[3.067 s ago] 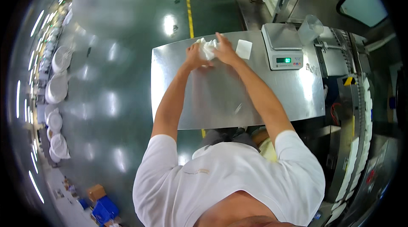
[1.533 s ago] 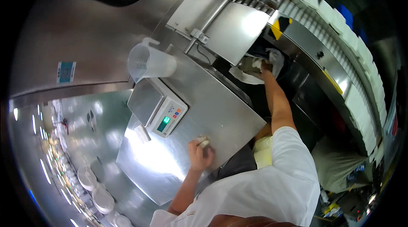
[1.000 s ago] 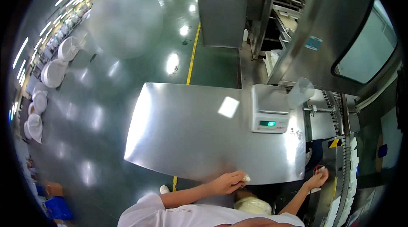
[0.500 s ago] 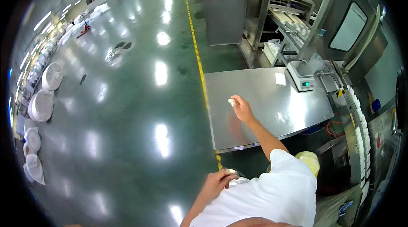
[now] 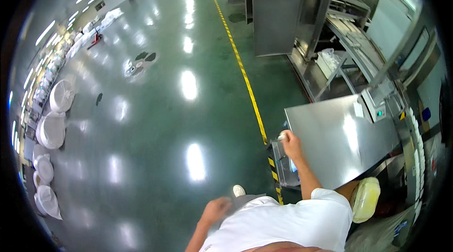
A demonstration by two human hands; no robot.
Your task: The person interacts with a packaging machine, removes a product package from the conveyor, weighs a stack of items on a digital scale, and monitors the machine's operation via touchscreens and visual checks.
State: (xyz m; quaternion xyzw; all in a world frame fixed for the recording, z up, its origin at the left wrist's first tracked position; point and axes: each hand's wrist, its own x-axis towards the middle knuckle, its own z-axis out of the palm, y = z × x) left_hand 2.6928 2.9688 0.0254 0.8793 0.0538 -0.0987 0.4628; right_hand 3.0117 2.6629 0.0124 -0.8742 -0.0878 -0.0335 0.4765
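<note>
White piece [image 5: 282, 136], small, located at the fingertips of the right hand [image 5: 291, 146], by the left edge of a metal table [image 5: 325, 129]. Surroundings follow by descending size. Glossy green floor [image 5: 151, 134], marked with a yellow line [image 5: 240, 63]. Grey cabinet [image 5: 276, 23] with a screen, standing beyond the table, near the line. Metal table, its surface reflecting light. Yellow-covered seat [image 5: 366, 200], just beside the table, at the person's right. Scale [image 5: 376, 110], green display lit, on the table's far right part. Left hand [image 5: 217, 210], over the floor, well apart from the table; blurred, so finger state cannot be determined. Right hand: fingers closed together on the white piece; contact with the table cannot be confirmed. White rectangle [image 5: 359, 109], just beside the scale.
</note>
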